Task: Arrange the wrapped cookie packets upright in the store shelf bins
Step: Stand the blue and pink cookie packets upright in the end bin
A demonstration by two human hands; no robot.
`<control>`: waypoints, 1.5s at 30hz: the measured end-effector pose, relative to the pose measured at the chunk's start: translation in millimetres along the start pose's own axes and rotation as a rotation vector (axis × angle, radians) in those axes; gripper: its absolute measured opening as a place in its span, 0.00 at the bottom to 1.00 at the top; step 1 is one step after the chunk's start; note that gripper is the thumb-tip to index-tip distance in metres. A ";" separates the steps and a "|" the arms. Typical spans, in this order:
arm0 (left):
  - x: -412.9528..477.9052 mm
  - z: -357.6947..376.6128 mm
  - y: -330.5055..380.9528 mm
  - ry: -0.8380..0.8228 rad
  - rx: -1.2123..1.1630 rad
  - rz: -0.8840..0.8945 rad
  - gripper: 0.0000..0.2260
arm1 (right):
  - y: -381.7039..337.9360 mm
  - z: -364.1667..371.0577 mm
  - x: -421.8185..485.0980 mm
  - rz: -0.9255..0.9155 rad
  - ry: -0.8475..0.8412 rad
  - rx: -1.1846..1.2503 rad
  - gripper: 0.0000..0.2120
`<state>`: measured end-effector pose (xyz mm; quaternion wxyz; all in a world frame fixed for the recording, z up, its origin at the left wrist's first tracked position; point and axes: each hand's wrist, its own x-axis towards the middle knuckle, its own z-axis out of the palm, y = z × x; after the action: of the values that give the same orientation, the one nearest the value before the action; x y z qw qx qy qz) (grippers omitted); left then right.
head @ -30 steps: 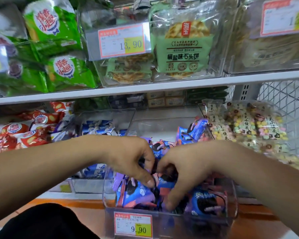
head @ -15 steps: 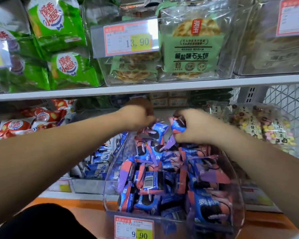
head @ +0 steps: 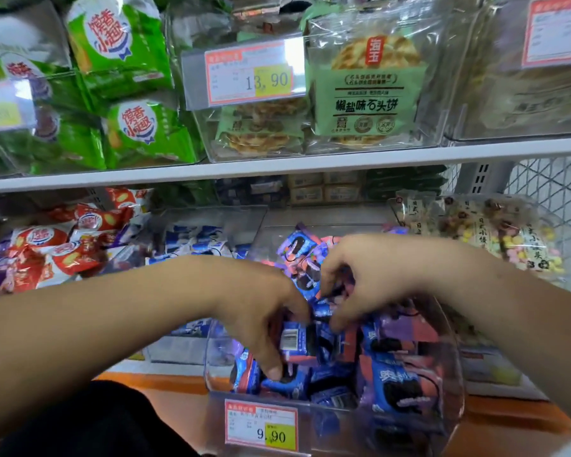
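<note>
A clear plastic bin [head: 454, 364] on the lower shelf holds several blue, pink and purple wrapped cookie packets [head: 399, 387], most standing on edge, some leaning. My left hand [head: 261, 311] reaches down into the middle of the bin, its thumb and curled fingers round a packet with a barcode [head: 292, 339]. Just to its right, my right hand [head: 356, 275] hangs over the pile with curled fingers that pinch a blue packet [head: 322, 308]. The two hands nearly touch. Packets under the palms are hidden.
A 9.90 price tag [head: 261, 427] is fixed to the bin's front. Neighbouring bins hold blue-white packets [head: 195, 240], red packets [head: 56, 245] and pastel sweets [head: 498, 235]. The white upper shelf [head: 277, 168] carries green snack bags and flat cake packs.
Both hands have come from the back of the bin toward its middle and lowered onto the packets. A second ago they worked together near the bin's front.
</note>
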<state>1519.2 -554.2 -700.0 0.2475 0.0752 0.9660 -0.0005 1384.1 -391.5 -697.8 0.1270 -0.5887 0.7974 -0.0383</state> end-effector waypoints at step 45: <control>40.5 24.0 15.3 0.242 0.040 -0.054 0.24 | -12.4 9.1 -6.5 0.100 0.055 0.180 0.08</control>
<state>1497.8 -534.1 -739.9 0.1274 0.0537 0.9903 -0.0171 1399.7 -388.2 -702.9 0.1591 -0.5329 0.8224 -0.1198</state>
